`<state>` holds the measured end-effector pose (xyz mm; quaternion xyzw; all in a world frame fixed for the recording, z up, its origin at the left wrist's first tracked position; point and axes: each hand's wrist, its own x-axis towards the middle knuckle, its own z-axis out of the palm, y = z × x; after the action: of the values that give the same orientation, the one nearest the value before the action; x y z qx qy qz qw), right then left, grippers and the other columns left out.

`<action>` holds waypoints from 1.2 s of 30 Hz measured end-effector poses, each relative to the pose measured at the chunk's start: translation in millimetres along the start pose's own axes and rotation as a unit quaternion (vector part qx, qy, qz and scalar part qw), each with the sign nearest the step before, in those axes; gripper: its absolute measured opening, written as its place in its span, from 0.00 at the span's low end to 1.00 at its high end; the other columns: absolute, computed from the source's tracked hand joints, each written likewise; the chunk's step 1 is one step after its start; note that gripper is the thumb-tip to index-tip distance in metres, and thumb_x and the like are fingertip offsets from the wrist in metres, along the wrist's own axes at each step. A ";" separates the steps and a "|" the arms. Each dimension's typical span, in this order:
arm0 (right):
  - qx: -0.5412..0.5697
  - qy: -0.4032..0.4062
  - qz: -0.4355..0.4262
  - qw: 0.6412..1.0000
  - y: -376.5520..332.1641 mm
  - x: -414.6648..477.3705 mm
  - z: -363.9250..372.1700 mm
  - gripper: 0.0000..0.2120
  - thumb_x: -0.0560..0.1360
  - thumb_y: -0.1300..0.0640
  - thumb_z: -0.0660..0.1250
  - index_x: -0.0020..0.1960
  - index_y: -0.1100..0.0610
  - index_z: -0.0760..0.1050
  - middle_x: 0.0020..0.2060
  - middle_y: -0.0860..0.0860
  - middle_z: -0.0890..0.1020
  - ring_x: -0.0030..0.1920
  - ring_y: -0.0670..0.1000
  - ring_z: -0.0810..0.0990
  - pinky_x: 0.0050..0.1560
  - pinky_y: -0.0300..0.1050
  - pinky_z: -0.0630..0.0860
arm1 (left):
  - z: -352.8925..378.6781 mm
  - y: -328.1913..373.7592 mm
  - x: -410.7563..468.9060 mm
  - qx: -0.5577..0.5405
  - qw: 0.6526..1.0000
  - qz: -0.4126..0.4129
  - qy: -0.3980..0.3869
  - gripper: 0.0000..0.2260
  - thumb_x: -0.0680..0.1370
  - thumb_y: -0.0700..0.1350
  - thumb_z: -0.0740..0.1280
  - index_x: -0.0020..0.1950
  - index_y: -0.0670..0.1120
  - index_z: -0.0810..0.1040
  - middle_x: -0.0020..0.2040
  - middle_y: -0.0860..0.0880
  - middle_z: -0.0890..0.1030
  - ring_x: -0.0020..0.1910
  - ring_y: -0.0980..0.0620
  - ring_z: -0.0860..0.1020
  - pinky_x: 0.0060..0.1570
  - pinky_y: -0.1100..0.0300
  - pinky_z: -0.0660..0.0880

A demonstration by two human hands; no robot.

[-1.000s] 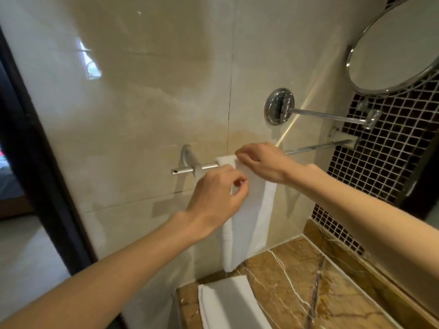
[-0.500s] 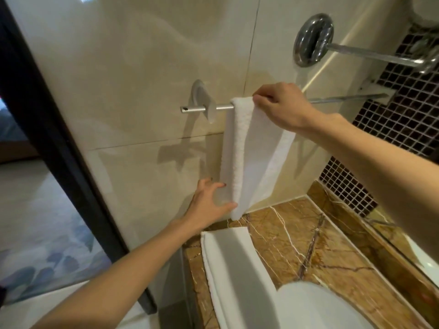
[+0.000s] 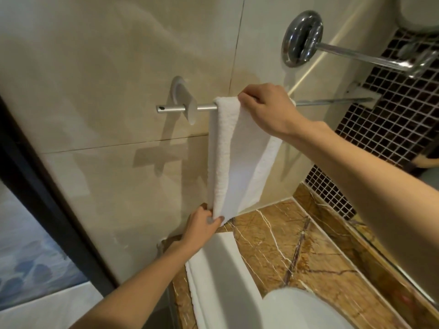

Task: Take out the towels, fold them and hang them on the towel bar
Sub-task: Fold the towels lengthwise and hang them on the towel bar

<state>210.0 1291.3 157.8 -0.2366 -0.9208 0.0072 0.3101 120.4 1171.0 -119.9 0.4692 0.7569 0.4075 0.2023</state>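
Currently, I read the hanging towel (image 3: 240, 157) as draped over the towel bar (image 3: 204, 107), with its long axis running straight down from the bar toward the table (image 3: 297, 245). The bar runs horizontally along the wall (image 3: 95, 91), at a right angle to that axis. The right hand (image 3: 268, 110) sits at the top end: its grip is closed, with the fingers curled over the fold where the cloth crosses the bar. The left hand (image 3: 202, 227) sits at the bottom end: its grip is a narrow pinch, thumb and fingers on the towel's lower left corner. I judge the step in hand to be squaring the hang, so the relation that matters is 1 vertical line between 2 grips. A pull from the lower grip should run down along that axis while the upper grip anchors the fold. The towel is white terry folded into a long narrow strip, thick and nubbed along its left edge and smoother on the front panel. The bar is a slim round tube of brushed metal on a flat bracket. A folded towel (image 3: 221, 269), also white, lies flat on the table just below the left hand, with its long axis running away from the wall toward me. The left hand is the nearer of the 2 to it. The table is polished brown marble with pale veins, and a glossy white basin (image 3: 304, 309) curves just beside that towel.
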 end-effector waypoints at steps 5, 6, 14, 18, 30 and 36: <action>0.004 -0.002 -0.012 1.000 0.5 -1.5 1.5 0.15 0.80 0.54 0.57 0.51 0.60 0.79 0.48 0.58 0.82 0.49 0.60 0.77 0.47 0.50 0.70 | 12.6 -13.2 -0.9 -0.051 0.998 -0.036 0.027 0.13 0.72 0.47 0.73 0.39 0.35 0.81 0.44 0.43 0.80 0.41 0.43 0.79 0.42 0.53 0.73; 0.005 -0.006 -0.013 1.000 0.7 -1.5 0.9 0.15 0.80 0.54 0.56 0.50 0.60 0.79 0.47 0.58 0.82 0.48 0.60 0.77 0.47 0.50 0.70 | 13.5 -15.7 -1.5 -0.060 0.997 -0.038 0.030 0.13 0.72 0.47 0.73 0.39 0.36 0.81 0.43 0.44 0.79 0.40 0.44 0.79 0.41 0.54 0.73; 0.012 -0.025 -0.007 1.000 1.7 2.3 0.7 0.17 0.81 0.55 0.54 0.46 0.66 0.75 0.40 0.60 0.78 0.43 0.60 0.75 0.40 0.48 0.63 | 19.2 -19.4 -21.2 -0.127 0.989 -0.019 0.072 0.08 0.71 0.41 0.75 0.36 0.40 0.78 0.34 0.46 0.78 0.32 0.50 0.75 0.36 0.58 0.71; 0.018 -0.026 -0.006 0.999 0.6 2.7 2.1 0.18 0.82 0.54 0.54 0.47 0.67 0.75 0.42 0.62 0.79 0.44 0.61 0.75 0.44 0.51 0.68 | 23.2 -16.2 -33.3 -0.251 0.961 -0.069 0.094 0.14 0.70 0.37 0.74 0.43 0.46 0.70 0.35 0.42 0.78 0.34 0.47 0.77 0.38 0.54 0.74; 0.023 -0.031 -0.003 0.999 2.0 2.8 3.0 0.18 0.82 0.54 0.53 0.46 0.67 0.74 0.41 0.63 0.78 0.44 0.62 0.75 0.44 0.52 0.69 | 36.7 -22.4 -41.0 -0.191 0.974 -0.033 0.116 0.07 0.70 0.40 0.75 0.38 0.40 0.79 0.32 0.47 0.83 0.31 0.53 0.76 0.33 0.56 0.75; 0.024 -0.030 0.002 0.999 3.1 2.2 3.9 0.17 0.81 0.54 0.54 0.45 0.66 0.74 0.40 0.61 0.77 0.43 0.60 0.74 0.41 0.49 0.66 | 37.4 -16.9 -48.4 -0.288 0.949 -0.075 0.107 0.15 0.71 0.32 0.72 0.45 0.49 0.72 0.35 0.52 0.79 0.33 0.61 0.79 0.34 0.70 0.74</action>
<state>207.6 1295.6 155.4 -0.2302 -0.9289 0.0369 0.2878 160.1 1140.7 -159.1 0.2863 0.6578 0.6394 0.2766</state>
